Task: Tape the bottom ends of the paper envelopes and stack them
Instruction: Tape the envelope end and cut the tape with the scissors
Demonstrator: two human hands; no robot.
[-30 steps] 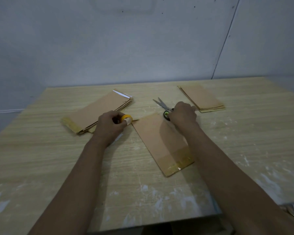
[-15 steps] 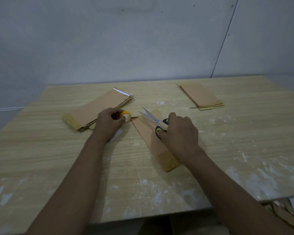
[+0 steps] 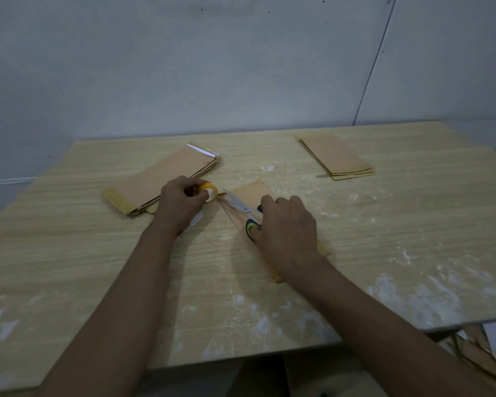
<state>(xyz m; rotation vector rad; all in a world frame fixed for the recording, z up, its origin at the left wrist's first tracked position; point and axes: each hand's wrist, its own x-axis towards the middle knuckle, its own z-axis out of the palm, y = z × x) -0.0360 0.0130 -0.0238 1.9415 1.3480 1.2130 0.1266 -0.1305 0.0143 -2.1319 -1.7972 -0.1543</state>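
Head view: the envelope (image 3: 248, 193) I'm taping lies mid-tabletop (image 3: 384, 239) under my right hand (image 3: 287, 227), which grips the scissors (image 3: 241, 207), blades parted toward the tape roll (image 3: 209, 190) my left hand (image 3: 181, 202) pinches. Next, I judge, comes snipping the strip; both arms reach forward.

We see through one head-worn wide-angle camera, looking forward and down over a wooden table (image 3: 384, 239) toward a grey wall (image 3: 212, 67), close above both forearms; no second view shares the scene.
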